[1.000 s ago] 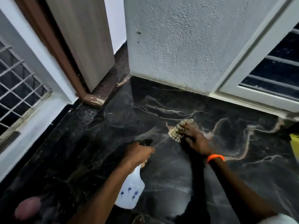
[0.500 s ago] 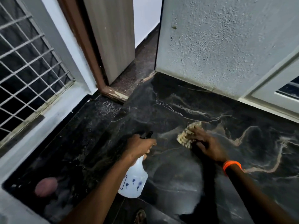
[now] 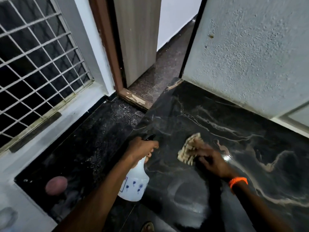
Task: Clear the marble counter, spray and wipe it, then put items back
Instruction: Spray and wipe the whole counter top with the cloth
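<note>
The black marble counter [image 3: 225,118] with pale veins fills the right half of the head view and meets a rough grey wall. My right hand [image 3: 210,160], an orange band on its wrist, presses a beige knitted cloth [image 3: 189,149] flat on the marble. My left hand [image 3: 142,148] grips the neck of a white spray bottle [image 3: 134,183] with small blue flower prints. The bottle hangs tilted off the counter's left edge, its black nozzle pointing away from me.
Left of the counter, lower down, lies a speckled dark floor [image 3: 93,139] with a pink blurred round shape [image 3: 56,185] on it. A barred window [image 3: 38,64] stands at left. A brown door frame [image 3: 107,47] and an open door [image 3: 138,36] stand beyond the counter's far corner.
The view has swung left, bringing the barred window and doorway further in. My right hand with the cloth shifted slightly on the marble. My left hand kept hold of the bottle.
</note>
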